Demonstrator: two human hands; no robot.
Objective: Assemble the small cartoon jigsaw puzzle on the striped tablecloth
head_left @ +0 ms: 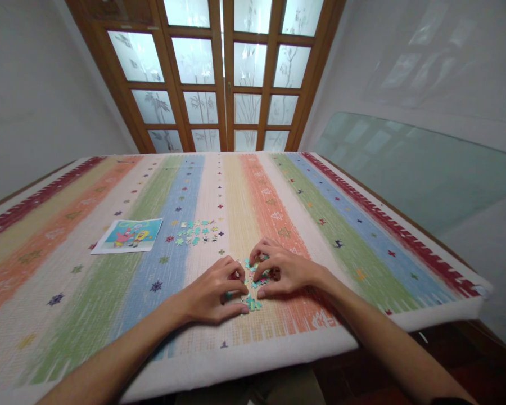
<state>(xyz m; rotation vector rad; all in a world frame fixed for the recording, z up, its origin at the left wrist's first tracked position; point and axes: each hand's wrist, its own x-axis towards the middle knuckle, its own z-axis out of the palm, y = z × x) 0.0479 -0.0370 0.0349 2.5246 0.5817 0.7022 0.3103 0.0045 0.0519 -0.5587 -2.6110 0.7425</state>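
Several small teal puzzle pieces (253, 304) lie on the striped tablecloth between my hands, near the front edge. My left hand (217, 288) is at their left side, fingers curled down at the pieces; whatever lies under its fingertips is too small to make out. From the right, my right hand (281, 268) reaches over other pieces with its fingers bent and touching down among them. Further back and to the left, a loose group of puzzle pieces (196, 231) sits in rough rows. Left of that group is a picture sheet (130, 235) with a pink and a yellow cartoon figure.
The striped tablecloth (211, 191) covers a large table. Behind it stand wooden doors (225, 84) with frosted panes. A glass panel (405, 163) leans by the right wall, and dark floor shows below the table's right front edge.
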